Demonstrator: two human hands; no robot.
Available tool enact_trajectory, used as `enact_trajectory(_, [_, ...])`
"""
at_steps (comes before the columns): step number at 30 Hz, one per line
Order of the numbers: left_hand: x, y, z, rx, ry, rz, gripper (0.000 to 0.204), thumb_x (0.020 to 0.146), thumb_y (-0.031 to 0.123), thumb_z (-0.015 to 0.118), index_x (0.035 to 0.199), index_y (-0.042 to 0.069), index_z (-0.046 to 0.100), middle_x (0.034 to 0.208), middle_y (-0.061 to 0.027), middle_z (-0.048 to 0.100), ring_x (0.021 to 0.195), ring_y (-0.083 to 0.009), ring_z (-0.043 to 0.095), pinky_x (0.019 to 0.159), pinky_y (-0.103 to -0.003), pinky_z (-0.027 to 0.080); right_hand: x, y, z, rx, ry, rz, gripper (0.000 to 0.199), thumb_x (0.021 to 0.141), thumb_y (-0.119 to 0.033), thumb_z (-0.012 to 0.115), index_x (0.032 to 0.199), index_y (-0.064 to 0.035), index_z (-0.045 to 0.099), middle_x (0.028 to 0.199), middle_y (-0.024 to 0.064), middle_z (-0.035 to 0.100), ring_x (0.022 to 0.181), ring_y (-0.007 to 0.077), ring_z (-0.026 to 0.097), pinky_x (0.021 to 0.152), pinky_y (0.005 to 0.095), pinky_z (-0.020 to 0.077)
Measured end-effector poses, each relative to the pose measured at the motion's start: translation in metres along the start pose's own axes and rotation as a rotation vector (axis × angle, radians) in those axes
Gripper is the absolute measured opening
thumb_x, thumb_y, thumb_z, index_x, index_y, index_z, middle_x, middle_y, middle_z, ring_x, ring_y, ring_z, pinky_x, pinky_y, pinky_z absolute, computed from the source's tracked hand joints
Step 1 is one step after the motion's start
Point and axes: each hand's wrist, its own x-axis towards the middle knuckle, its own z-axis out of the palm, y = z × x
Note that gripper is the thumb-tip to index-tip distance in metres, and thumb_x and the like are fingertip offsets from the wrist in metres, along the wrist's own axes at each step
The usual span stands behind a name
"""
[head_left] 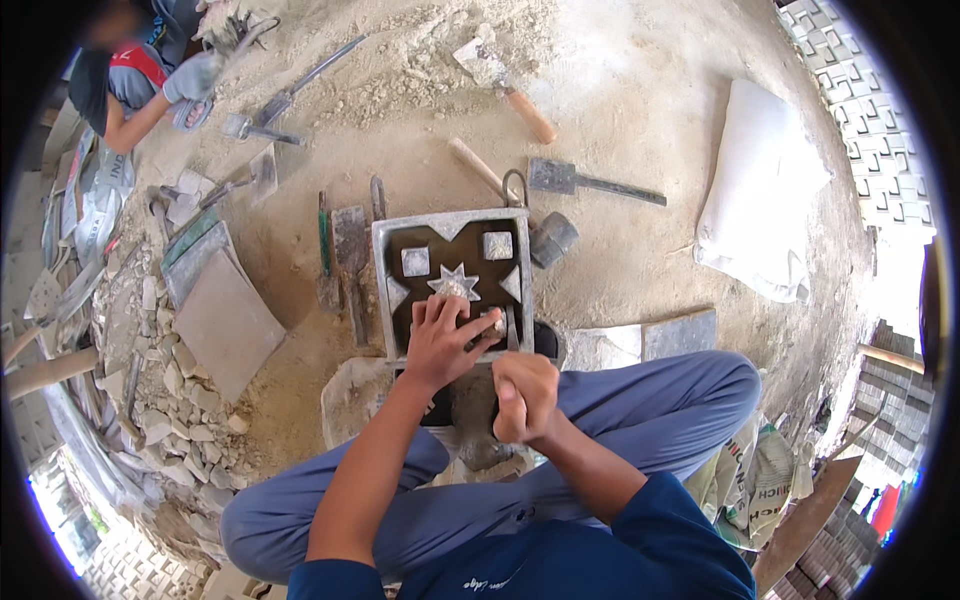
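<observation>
A square metal mold (380,270) with a pale rim sits upright between my legs. Inside it are a star-shaped block (455,278), pale square blocks (415,262) and triangular pieces along the walls. My left hand (440,340) lies over the mold's near part with its fingers spread, the fingertips by the star and a small block at the lower right. My right hand (525,396) is a closed fist just past the near rim. A narrow grey strip (513,328) stands in the mold above that fist; whether the hand grips it is hidden.
A mallet (554,240) lies against the mold's far right corner. Flat metal tools (600,184) and a wooden-handled trowel (530,115) lie beyond. Thin boards (230,325) and rubble (175,430) are at left, a white sack (755,190) at right. Another person (135,85) works at far left.
</observation>
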Motion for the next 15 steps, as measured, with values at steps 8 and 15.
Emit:
enact_trajectory(8, [0.003,0.001,0.002,0.0,-0.052,-0.027,0.053,0.071,0.03,0.091,0.122,0.035,0.077,0.099,0.0015,0.049,0.098,-0.0225,0.05,0.085,-0.041,0.038,0.008,0.004,-0.005,0.025,0.0,-0.034,0.031,0.093,-0.014,0.048,0.064,-0.0024,0.046,0.056,0.0089,0.042,0.043,0.0254,0.043,0.043,0.0384,0.0323])
enact_trajectory(15, [0.004,0.0,0.001,0.018,-0.052,-0.006,0.049,0.075,0.035,0.087,0.123,0.035,0.078,0.099,0.0006,0.049,0.097,-0.0237,0.049,0.085,-0.041,0.037,0.011,0.008,-0.005,0.062,0.029,0.027,0.034,0.092,-0.016,0.05,0.062,-0.0034,0.042,0.053,0.0081,0.039,0.042,0.0237,0.039,0.041,0.0372,0.0276])
